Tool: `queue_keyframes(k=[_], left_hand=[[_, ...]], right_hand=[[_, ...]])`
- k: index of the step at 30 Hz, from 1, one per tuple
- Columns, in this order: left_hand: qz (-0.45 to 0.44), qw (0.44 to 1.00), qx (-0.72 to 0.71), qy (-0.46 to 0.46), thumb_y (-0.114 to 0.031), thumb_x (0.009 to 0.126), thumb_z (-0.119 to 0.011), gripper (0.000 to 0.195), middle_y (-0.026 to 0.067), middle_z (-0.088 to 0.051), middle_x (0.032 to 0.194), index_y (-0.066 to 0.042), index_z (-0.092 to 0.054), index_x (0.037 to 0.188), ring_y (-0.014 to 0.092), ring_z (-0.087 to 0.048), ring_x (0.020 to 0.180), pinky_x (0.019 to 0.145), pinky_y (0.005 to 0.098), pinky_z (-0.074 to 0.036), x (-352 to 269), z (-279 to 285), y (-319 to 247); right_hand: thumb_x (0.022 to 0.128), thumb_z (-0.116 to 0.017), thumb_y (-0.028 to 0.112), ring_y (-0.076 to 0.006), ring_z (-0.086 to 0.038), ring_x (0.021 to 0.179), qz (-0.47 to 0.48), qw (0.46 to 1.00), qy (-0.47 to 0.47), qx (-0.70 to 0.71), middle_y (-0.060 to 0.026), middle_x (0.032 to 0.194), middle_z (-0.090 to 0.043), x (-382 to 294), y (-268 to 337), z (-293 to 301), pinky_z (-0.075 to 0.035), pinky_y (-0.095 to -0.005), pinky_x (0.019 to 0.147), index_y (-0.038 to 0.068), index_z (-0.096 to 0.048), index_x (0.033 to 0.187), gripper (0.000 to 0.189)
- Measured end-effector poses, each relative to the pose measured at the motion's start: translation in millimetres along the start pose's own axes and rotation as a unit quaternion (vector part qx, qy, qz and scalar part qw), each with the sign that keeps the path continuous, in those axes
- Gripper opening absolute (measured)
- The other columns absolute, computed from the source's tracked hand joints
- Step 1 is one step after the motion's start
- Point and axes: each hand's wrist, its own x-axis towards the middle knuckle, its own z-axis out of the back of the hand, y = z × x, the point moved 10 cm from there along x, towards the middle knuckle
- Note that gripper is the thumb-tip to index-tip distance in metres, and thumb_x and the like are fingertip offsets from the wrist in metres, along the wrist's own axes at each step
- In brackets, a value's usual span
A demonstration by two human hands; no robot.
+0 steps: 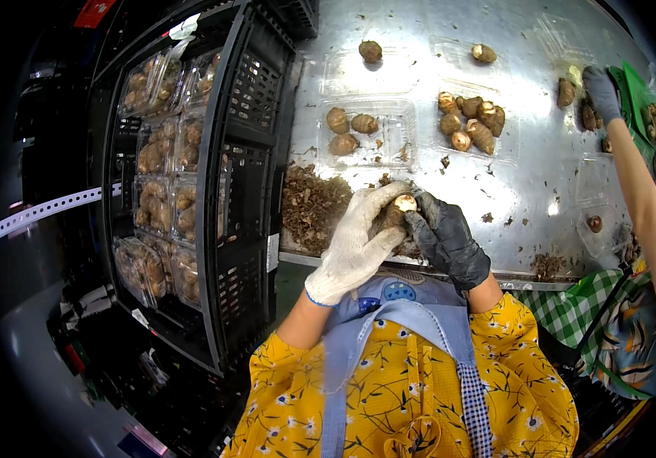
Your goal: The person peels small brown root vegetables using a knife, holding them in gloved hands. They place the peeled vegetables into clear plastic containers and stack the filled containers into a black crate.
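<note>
My left hand [356,235], in a white knit glove, is closed around a small brown taro corm [395,216]. My right hand [451,237], in a dark glove, touches the same corm at its pale cut end. Both hands are over the metal table's near edge. Beyond them, an open clear plastic clamshell [402,134] holds three taro corms [343,144]. To its right, another open clamshell [508,154] contains several corms [479,127]. Single corms lie in the lids of both, one at the left [370,51] and one at the right [483,54].
Brown peelings [313,206] are heaped left of my hands. A black plastic crate [222,189] at the left holds several packed clamshells [153,200]. At the right, a co-worker's gloved hand [601,91] reaches beside a green container [637,106]. Another clamshell [594,229] lies near that co-worker.
</note>
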Motion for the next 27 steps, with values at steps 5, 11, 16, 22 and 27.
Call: queue_keyframes(k=[5, 11, 16, 22, 27], left_hand=[[0.051, 0.973, -0.224, -0.01, -0.017, 0.083, -0.062, 0.051, 0.01, -0.05, 0.107, 0.001, -0.043, 0.126, 0.019, -0.05, 0.102, 0.094, 0.031, -0.041, 1, -9, 4], [0.06, 0.841, -0.537, -0.026, 0.0, 0.084, -0.05, 0.044, 0.0115, -0.051, 0.103, -0.001, -0.036, 0.125, 0.019, -0.053, 0.094, 0.087, 0.0329, -0.049, 7, -2, 13], [0.065, 0.81, -0.571, -0.112, 0.004, 0.083, -0.048, 0.046, 0.0115, -0.051, 0.1, -0.004, -0.035, 0.127, 0.019, -0.055, 0.088, 0.08, 0.0316, -0.05, 12, 5, 31], [0.084, 0.909, -0.384, -0.142, -0.002, 0.074, -0.064, 0.044, 0.007, -0.055, 0.091, -0.002, -0.046, 0.114, 0.015, -0.057, 0.079, 0.071, 0.0266, -0.05, 16, -5, 48], [0.022, 0.989, 0.079, -0.123, -0.031, 0.074, -0.07, 0.048, 0.0018, -0.055, 0.072, -0.001, -0.054, 0.108, 0.01, -0.054, 0.065, 0.06, 0.0224, -0.045, 21, 4, 19]], right_hand=[[0.089, -0.05, 0.007, -0.0214, -0.056, 0.06, 0.036, 0.998, -0.034, 0.027, -0.0133, 0.071, -0.057, 2, 5, 3, -0.046, -0.0304, 0.059, -0.004, -0.054, 0.101, 0.017], [0.088, -0.058, 0.015, -0.021, -0.056, 0.065, -0.227, 0.851, 0.083, 0.466, -0.0096, 0.075, -0.058, -20, -58, -16, -0.047, -0.0294, 0.061, -0.003, -0.053, 0.1, 0.022], [0.08, -0.067, 0.026, -0.0274, -0.051, 0.108, -0.161, 0.958, 0.138, -0.192, -0.0147, 0.122, -0.049, -20, -64, -9, -0.043, -0.0377, 0.091, 0.004, -0.043, 0.127, 0.056], [0.08, -0.066, 0.031, -0.0342, -0.06, 0.08, -0.076, 0.968, 0.108, -0.213, -0.0189, 0.095, -0.061, -11, -25, -18, -0.05, -0.0372, 0.069, 0.0, -0.046, 0.121, 0.055], [0.084, -0.055, 0.02, -0.0314, -0.06, 0.066, -0.008, 0.986, 0.061, -0.155, -0.0184, 0.084, -0.062, -23, -39, -21, -0.049, -0.0384, 0.06, 0.0, -0.05, 0.113, 0.036]])
